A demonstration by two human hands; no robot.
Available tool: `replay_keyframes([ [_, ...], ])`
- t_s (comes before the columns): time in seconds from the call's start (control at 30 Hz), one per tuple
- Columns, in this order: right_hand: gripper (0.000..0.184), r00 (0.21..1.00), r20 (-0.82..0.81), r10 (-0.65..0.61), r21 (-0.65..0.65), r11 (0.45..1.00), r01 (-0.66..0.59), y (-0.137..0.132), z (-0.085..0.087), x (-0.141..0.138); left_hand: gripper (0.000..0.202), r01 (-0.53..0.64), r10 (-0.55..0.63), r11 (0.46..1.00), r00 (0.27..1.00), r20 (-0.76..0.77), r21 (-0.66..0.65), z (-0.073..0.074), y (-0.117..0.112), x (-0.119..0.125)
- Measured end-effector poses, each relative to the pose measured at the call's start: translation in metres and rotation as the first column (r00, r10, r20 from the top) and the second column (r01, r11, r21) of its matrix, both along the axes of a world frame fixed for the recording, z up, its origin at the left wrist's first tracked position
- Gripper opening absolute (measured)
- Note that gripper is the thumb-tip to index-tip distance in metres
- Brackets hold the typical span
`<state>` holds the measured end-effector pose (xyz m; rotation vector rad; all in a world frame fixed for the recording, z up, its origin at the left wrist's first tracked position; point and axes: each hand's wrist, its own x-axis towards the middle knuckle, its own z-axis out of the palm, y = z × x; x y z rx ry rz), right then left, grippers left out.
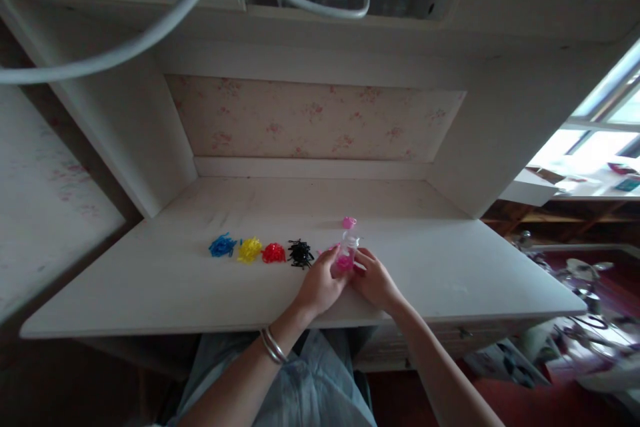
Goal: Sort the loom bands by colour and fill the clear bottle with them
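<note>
head view: left hand [323, 285] round bottle [347, 252], base indistinct; right hand [376, 280] alongside, grip unclear

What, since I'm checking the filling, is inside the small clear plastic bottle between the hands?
Pink contents show low inside the small clear plastic bottle, too blurred to count. The left hand covers part of its lower side, hiding anything behind the fingers.

White desk [150, 287], floral back panel [300, 117], bright window [603, 143] at right

glossy plastic bottle [347, 253], shiny metal bangles [273, 345], smooth desk [435, 267]
</note>
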<state>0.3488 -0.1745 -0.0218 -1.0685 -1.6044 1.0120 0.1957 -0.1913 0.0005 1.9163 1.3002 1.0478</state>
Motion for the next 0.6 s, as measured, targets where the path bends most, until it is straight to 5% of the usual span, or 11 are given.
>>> replay_keyframes([
  [0.17,0.040,0.980,0.097,0.173,-0.138,0.978,-0.159,0.006,0.005,0.019,0.051,-0.063,0.063,0.997,0.998,-0.003,0.034,-0.004,0.000,0.001],
  [0.33,0.035,0.879,0.441,-0.183,0.042,0.982,0.183,0.037,0.008,0.028,0.052,-0.092,0.090,0.995,0.995,-0.053,-0.043,-0.008,-0.005,0.001],
  [0.43,0.036,0.813,0.565,-0.139,0.170,0.984,0.050,0.055,0.009,0.021,0.053,-0.123,0.111,0.988,0.987,-0.117,-0.096,-0.012,-0.006,-0.002],
  [0.6,0.029,0.764,0.645,0.010,0.132,0.983,-0.125,0.068,0.019,0.015,0.048,-0.074,0.061,0.995,0.983,-0.175,-0.071,-0.011,-0.007,-0.004],
])
